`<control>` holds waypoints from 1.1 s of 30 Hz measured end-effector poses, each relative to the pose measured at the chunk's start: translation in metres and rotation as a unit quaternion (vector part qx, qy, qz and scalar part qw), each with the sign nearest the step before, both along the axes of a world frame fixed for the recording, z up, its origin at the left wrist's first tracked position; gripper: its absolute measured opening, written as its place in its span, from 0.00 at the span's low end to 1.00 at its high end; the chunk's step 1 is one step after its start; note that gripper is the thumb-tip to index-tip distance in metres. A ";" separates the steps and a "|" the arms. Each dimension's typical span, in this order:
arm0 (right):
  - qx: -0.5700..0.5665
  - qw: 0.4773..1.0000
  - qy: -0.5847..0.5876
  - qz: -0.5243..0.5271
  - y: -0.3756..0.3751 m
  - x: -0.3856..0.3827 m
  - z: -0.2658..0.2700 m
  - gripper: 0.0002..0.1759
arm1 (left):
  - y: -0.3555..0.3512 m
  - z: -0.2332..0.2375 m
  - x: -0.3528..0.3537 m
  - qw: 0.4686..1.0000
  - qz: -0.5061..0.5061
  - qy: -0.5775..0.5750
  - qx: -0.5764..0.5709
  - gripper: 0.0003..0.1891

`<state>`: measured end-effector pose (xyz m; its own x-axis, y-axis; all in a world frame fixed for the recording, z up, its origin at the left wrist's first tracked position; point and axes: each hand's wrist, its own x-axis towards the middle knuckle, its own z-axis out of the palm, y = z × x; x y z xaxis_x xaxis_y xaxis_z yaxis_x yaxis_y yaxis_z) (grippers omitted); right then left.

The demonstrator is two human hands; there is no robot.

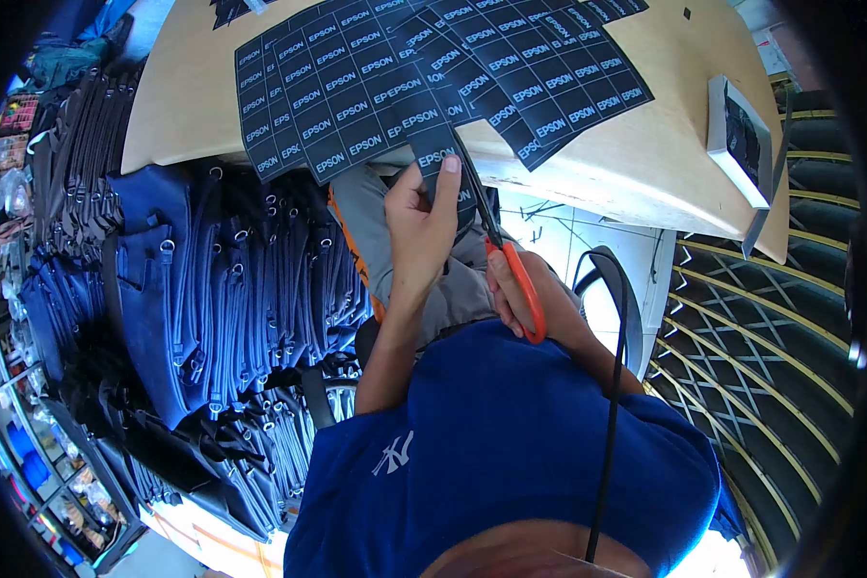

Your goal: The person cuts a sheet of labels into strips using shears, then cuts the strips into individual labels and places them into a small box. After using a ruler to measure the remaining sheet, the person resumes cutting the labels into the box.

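My left hand pinches a narrow strip of black EPSON labels at the table's near edge, thumb on top. In my right hand is a pair of scissors with orange handles. Their dark blades point up and away from me, right along the strip's right edge. Beyond the hands, printed black EPSON sheets lie spread over the table, some overlapping and hanging past its near edge. Another sheet sits at an angle to the right.
The pale wooden table stretches ahead of me. A white box with dark contents stands at its right end. Stacks of dark blue bags fill the left side. A folding metal gate is at the right. A black cord hangs close to the camera.
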<state>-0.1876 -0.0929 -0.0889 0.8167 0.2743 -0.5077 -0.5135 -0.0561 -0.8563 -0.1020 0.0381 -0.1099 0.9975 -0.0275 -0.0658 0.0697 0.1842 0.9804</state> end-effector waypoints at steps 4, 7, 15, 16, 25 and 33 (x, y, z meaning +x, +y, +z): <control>0.011 1.000 -0.007 0.010 -0.004 0.001 0.000 0.29 | 0.004 0.005 0.009 0.999 0.024 0.005 -0.035 0.08; -0.020 0.998 -0.042 0.045 -0.003 0.001 0.003 0.29 | 0.004 0.015 0.011 0.998 0.043 -0.004 -0.050 0.08; 0.000 0.985 -0.166 0.045 -0.001 -0.004 -0.010 0.29 | 0.001 0.007 0.008 0.994 0.081 -0.057 -0.034 0.06; 0.009 0.983 -0.180 0.043 -0.001 -0.004 -0.010 0.29 | 0.001 0.008 0.007 0.994 0.087 -0.064 -0.026 0.06; -0.004 0.985 -0.169 0.027 0.001 -0.004 -0.013 0.33 | 0.003 0.011 0.001 0.996 0.071 -0.059 -0.007 0.08; -0.009 0.982 -0.188 0.013 0.004 -0.003 -0.016 0.40 | 0.003 0.008 -0.002 0.992 0.058 -0.096 0.059 0.11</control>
